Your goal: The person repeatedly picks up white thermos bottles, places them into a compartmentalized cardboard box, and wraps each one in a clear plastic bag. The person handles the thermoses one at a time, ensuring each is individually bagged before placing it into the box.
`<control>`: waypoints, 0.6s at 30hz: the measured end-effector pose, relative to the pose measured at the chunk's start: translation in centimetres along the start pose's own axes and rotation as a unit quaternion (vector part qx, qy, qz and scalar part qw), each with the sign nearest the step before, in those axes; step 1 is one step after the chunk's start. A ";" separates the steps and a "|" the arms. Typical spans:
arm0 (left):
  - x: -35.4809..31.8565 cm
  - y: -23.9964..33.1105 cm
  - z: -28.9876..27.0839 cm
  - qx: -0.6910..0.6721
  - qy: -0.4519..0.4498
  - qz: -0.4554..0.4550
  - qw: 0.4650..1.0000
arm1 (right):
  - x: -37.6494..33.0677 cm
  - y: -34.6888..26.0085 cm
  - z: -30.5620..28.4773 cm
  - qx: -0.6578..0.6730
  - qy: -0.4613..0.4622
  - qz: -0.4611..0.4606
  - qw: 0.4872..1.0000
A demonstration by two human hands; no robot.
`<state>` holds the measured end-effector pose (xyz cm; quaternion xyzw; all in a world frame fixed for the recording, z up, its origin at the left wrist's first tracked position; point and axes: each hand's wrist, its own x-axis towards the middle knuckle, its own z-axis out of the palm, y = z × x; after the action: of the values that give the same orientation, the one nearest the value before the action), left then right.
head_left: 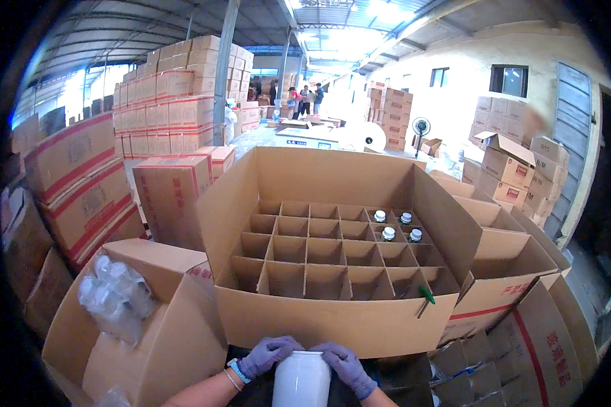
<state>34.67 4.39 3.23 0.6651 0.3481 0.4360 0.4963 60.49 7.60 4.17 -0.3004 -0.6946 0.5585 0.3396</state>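
My left hand (270,357), in a purple-grey glove, grips the upper rim of a white cylinder (301,381) at the lower middle. From the other side, my gloved right hand (347,367) grips the same rim. What kind of container the cylinder is, I cannot tell; its lower end is cut off. Just beyond my hands stands an open cardboard box (332,324) with a cardboard divider grid (324,252). Several white-capped bottles (388,234) stand in the cells at its far right. A green clip-like thing (427,294) sits on the box's near edge.
At left, an open carton (183,332) holds plastic-wrapped clear bottles (115,298). Open cartons (502,264) crowd the right side, with dividers (472,363) below. Stacked boxes (176,112), a metal post (225,68) and a fan (421,127) stand farther back. Several people (307,100) are distant.
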 end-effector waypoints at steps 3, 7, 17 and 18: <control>-1.0 0.9 0.8 -0.020 0.036 -0.002 0.999 | -0.5 0.1 0.8 -0.007 0.014 -0.025 1.000; -2.4 2.3 1.6 0.015 0.051 0.021 0.998 | -1.2 -0.1 1.6 0.037 0.030 -0.074 0.996; -1.8 1.6 0.2 -0.043 0.044 0.014 0.998 | -0.4 -1.7 1.8 0.001 0.033 -0.068 0.997; -2.0 1.5 0.2 -0.040 0.036 0.029 0.998 | -0.3 -1.5 1.7 -0.001 0.031 -0.090 0.995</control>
<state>34.16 2.17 4.15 0.6387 0.3284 0.4872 0.4969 59.20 6.11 5.40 -0.2544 -0.7083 0.5156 0.4095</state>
